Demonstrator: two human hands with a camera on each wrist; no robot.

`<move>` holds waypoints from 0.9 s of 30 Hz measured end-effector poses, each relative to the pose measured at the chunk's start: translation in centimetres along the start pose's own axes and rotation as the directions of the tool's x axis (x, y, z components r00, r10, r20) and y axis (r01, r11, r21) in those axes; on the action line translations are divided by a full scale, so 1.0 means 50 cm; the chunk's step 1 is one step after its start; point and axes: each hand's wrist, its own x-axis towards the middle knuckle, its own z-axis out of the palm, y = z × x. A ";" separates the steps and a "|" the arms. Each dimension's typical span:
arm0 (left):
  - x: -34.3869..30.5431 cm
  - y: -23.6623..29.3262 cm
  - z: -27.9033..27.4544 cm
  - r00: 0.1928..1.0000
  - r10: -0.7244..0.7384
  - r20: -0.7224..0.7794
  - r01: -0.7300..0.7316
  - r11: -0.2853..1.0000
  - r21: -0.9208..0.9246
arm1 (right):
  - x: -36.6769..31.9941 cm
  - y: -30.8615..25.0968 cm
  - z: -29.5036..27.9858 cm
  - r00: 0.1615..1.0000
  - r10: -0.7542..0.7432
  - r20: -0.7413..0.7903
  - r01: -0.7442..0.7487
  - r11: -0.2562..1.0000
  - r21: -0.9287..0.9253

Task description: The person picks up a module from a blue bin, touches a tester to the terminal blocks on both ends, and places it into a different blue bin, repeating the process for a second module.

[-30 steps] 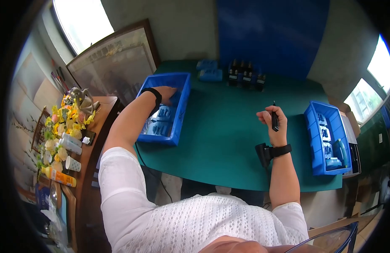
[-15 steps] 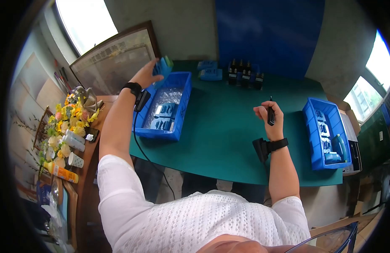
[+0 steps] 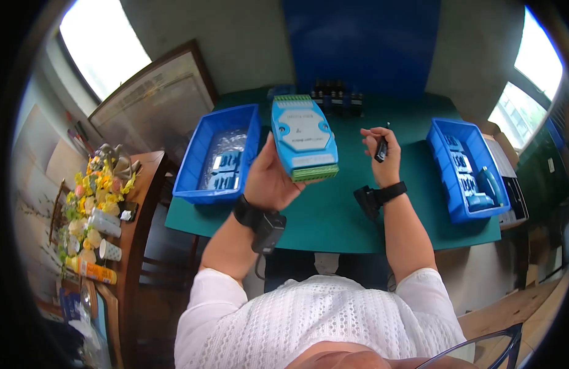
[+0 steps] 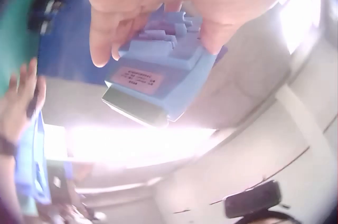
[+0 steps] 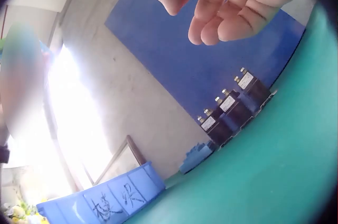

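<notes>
My left hand [image 3: 269, 181] holds a blue electronic module [image 3: 303, 132] up before me, above the table. Green terminal strips run along its two ends, and a pale label panel faces my head camera. In the left wrist view, thumb and fingers grip the module [image 4: 158, 71] by its sides, with its stepped back and a small printed label showing. Over the right half of the table, my right hand [image 3: 384, 161] grips a slim black pen-like tool [image 3: 381, 149] in curled fingers. Most of that tool is out of sight in the right wrist view.
At left, a blue bin [image 3: 204, 198] contains several modules and clear plastic wrap. Another blue bin [image 3: 447, 178] with boxed parts stands at right. Black components with metal posts [image 5: 227, 105] line the table's back. Flowers [image 3: 91, 209] and cups crowd the side cabinet.
My left hand came out of the left bin with the module, then swung right and closer to my head. The right hand keeps the black tool and has shifted slightly.
</notes>
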 end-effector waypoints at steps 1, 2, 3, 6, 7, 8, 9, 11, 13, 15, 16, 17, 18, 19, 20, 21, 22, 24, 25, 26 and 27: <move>0.006 -0.019 -0.005 0.995 -0.069 0.078 0.079 0.988 -0.130 | -0.002 -0.001 0.001 1.000 -0.006 0.000 0.006 1.000 0.004; 0.016 -0.033 -0.018 0.991 -0.092 0.095 0.107 0.979 -0.174 | -0.002 0.000 0.002 1.000 -0.011 0.002 0.011 1.000 0.009; 0.024 -0.046 -0.036 0.988 -0.113 0.109 0.134 0.967 -0.218 | -0.001 0.006 0.002 1.000 -0.026 -0.003 0.026 1.000 0.002; 0.042 -0.059 -0.077 0.986 -0.142 0.085 0.157 0.965 -0.208 | 0.003 0.015 -0.002 0.994 -0.110 0.020 0.111 0.988 -0.104; 0.046 -0.060 -0.089 0.991 -0.134 0.030 0.137 0.980 -0.144 | 0.002 0.015 -0.001 0.992 -0.126 0.027 0.129 0.980 -0.151; 0.051 -0.059 -0.099 0.992 -0.122 -0.022 0.120 0.990 -0.076 | 0.001 0.011 0.000 0.989 -0.142 0.034 0.146 0.970 -0.196; 0.055 -0.060 -0.107 0.992 -0.125 -0.030 0.124 0.991 -0.052 | 0.002 0.006 0.001 0.986 -0.159 0.042 0.164 0.957 -0.241; 0.056 -0.065 -0.119 0.991 -0.125 -0.040 0.125 0.992 -0.010 | -0.006 -0.003 0.006 0.985 -0.167 0.050 0.174 0.933 -0.315; 0.051 -0.061 -0.126 0.989 -0.140 -0.045 0.143 0.987 0.079 | -0.007 -0.011 0.014 0.975 -0.208 0.072 0.220 0.909 -0.353; 0.039 -0.054 -0.126 0.983 -0.153 -0.105 0.169 0.972 0.161 | -0.009 -0.019 0.021 0.955 -0.284 0.085 0.295 0.887 -0.354; 0.038 -0.052 -0.128 0.987 -0.140 -0.078 0.152 0.973 0.174 | -0.007 -0.021 0.022 0.947 -0.305 0.098 0.319 0.874 -0.366; 0.037 -0.052 -0.130 0.990 -0.131 -0.052 0.138 0.973 0.183 | -0.006 -0.023 0.021 0.940 -0.322 0.109 0.339 0.861 -0.380; 0.032 -0.053 -0.132 0.992 -0.123 -0.027 0.126 0.974 0.188 | -0.007 -0.025 0.021 0.934 -0.336 0.121 0.356 0.846 -0.396; 0.028 -0.054 -0.132 0.990 -0.131 -0.044 0.138 0.965 0.223 | -0.008 -0.029 0.022 0.929 -0.349 0.122 0.367 0.832 -0.417; 0.027 -0.053 -0.131 0.989 -0.137 -0.054 0.146 0.954 0.262 | -0.007 -0.032 0.021 0.925 -0.357 0.133 0.378 0.818 -0.433; 0.026 -0.050 -0.130 0.988 -0.144 -0.062 0.156 0.940 0.303 | -0.006 -0.036 0.020 0.919 -0.368 0.141 0.391 0.803 -0.449; 0.026 -0.051 -0.129 0.983 -0.168 -0.078 0.184 0.936 0.299 | -0.006 -0.037 0.020 0.913 -0.381 0.147 0.404 0.786 -0.467; 0.027 -0.057 -0.127 0.974 -0.204 -0.096 0.223 0.931 0.289 | -0.005 -0.038 0.018 0.907 -0.394 0.146 0.414 0.779 -0.471; 0.025 -0.058 -0.121 0.965 -0.226 -0.135 0.257 0.919 0.299 | -0.004 -0.039 0.016 0.904 -0.400 0.148 0.420 0.775 -0.473; 0.024 -0.059 -0.118 0.964 -0.240 -0.119 0.264 0.921 0.286 | -0.004 -0.040 0.014 0.893 -0.422 0.153 0.440 0.757 -0.482; 0.021 -0.060 -0.115 0.960 -0.258 -0.104 0.277 0.921 0.272 | -0.004 -0.042 0.014 0.884 -0.441 0.154 0.456 0.741 -0.493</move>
